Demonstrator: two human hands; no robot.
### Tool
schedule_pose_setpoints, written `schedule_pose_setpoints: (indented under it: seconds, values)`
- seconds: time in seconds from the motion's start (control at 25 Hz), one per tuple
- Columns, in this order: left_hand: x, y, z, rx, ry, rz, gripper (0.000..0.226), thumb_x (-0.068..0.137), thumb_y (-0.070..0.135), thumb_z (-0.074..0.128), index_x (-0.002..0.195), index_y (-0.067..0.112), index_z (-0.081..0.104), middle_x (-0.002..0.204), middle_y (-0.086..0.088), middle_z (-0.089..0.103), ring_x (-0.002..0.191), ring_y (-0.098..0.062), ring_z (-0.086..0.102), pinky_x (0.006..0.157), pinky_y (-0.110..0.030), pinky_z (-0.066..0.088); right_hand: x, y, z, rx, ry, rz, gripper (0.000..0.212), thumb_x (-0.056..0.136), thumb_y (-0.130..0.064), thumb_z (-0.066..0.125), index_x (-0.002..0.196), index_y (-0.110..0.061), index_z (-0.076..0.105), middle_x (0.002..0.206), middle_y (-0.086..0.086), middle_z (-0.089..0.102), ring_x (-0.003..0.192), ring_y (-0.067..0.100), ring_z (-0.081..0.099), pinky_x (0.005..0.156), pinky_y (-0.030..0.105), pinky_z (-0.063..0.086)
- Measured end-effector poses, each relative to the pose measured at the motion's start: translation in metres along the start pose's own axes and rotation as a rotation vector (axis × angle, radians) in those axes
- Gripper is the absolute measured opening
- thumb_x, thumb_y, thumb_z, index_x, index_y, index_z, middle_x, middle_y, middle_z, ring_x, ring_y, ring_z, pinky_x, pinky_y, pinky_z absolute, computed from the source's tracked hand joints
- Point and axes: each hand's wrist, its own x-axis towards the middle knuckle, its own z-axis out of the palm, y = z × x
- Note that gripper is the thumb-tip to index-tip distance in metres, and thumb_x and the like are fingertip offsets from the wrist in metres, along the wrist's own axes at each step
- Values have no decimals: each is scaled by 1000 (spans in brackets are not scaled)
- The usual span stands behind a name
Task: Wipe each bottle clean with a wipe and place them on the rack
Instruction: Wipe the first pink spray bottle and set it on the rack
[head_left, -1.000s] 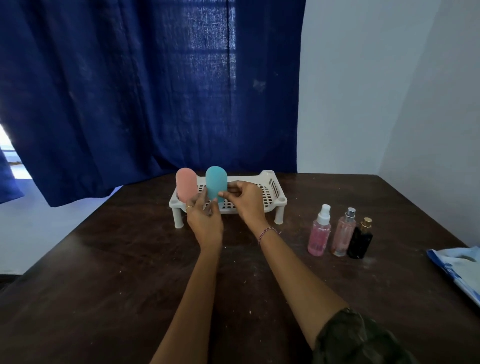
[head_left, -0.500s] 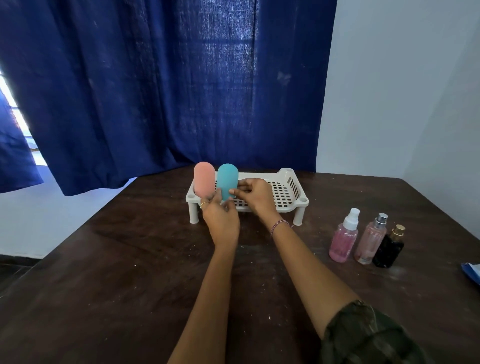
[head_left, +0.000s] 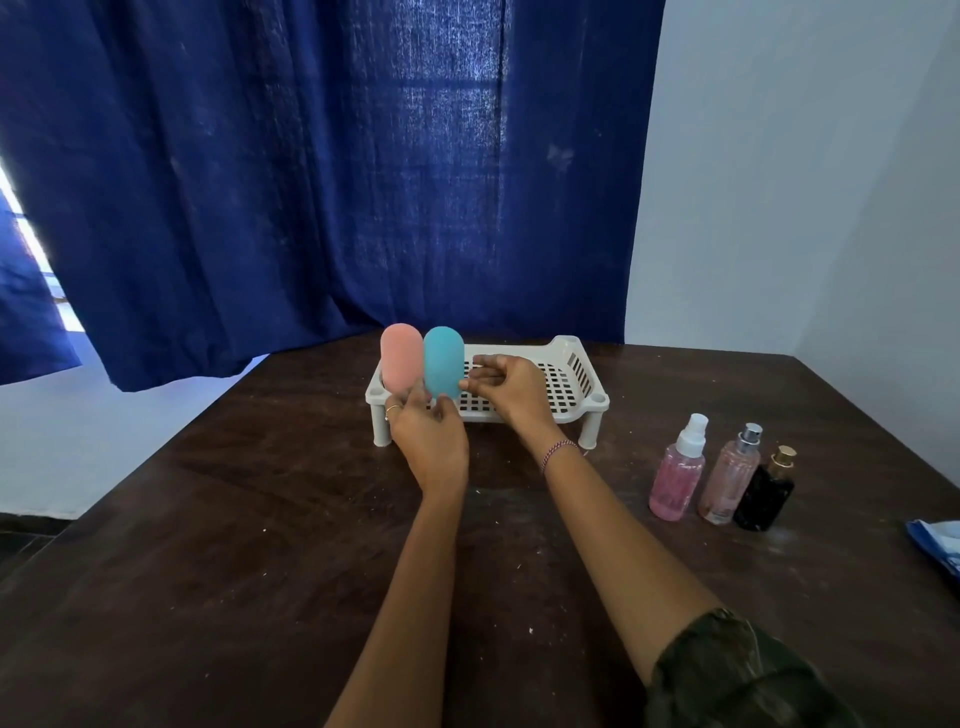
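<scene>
Standing upright at the left end of the white slotted rack, near the bench's far edge, the teal bottle is a matte, round-topped capsule just beside a similar pink bottle. The left hand's fingers curl at its base; I cannot tell whether they grip it. The right hand's fingers are loosely spread, with the thumb tip touching its side.

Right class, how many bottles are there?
5. Rounded pink bottle and rounded teal bottle on the white plastic rack; pink spray bottle, pale pink spray bottle and black perfume bottle on the wooden table.
</scene>
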Motion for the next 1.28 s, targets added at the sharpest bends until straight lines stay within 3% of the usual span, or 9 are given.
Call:
schedule_pose_setpoints:
  seconds: [0.28,0.48,0.64,0.8,0.88,0.96,1.04,1.16,1.28]
  values:
    - [-24,14,-1,-42,-4,108,36,91,10,59,127,7,57,131,-8,52,115,-11,52,91,-11,34,-35,-18,-40,35,61,-63,46,76,-20,76,118,-10,61,105,3,69,80,-1,59,66,5,44]
    - [-51,35,0,-84,-96,217,27,90,10,60,116,6,65,119,-8,63,112,-15,57,98,-24,46,-72,-29,-71,14,135,-137,34,78,-15,73,111,-9,66,96,2,71,73,-5,59,64,-2,43]
    - [-76,54,11,-35,-151,317,24,88,12,63,112,9,68,113,-5,67,103,-6,57,82,1,37,-94,-35,-108,-60,228,-187,26,83,-10,68,109,-8,68,97,6,72,85,7,65,79,13,50]
    - [-95,69,30,-17,-239,391,21,88,12,64,108,12,70,110,-3,69,96,-1,56,80,1,36,-112,-26,-144,-515,350,-226,23,89,-7,60,111,-8,67,105,9,67,92,16,63,85,23,50]
    - [-104,71,40,9,-303,424,20,88,13,64,107,13,71,109,-3,70,98,-6,60,85,-7,39,-113,-21,-160,-879,259,-176,25,86,-9,64,111,-8,64,110,9,62,97,18,60,85,23,45]
    - [-115,69,50,26,-417,433,20,88,14,64,106,12,71,107,-4,70,100,-11,63,90,-17,45,-110,-22,-175,-1017,82,37,36,81,-15,71,114,-8,59,114,8,59,103,20,58,88,25,45]
    - [-122,66,57,56,-517,421,21,88,13,63,108,12,71,108,-4,70,100,-11,63,89,-19,47,-109,-18,-184,-931,-77,208,37,85,-16,65,119,-6,55,119,10,57,109,22,55,87,22,41]
    - [-123,62,61,94,-613,421,23,89,11,61,111,11,70,108,-4,71,99,-10,64,89,-19,49,-116,12,-176,-809,151,8,20,92,-5,49,107,1,60,109,16,61,100,28,57,76,18,31]
    - [-115,60,56,97,-715,419,24,89,11,61,112,11,69,105,-5,72,86,-2,64,75,-6,47,-117,14,-176,-805,186,-36,20,85,-12,65,104,-7,66,101,12,66,90,23,63,76,22,47]
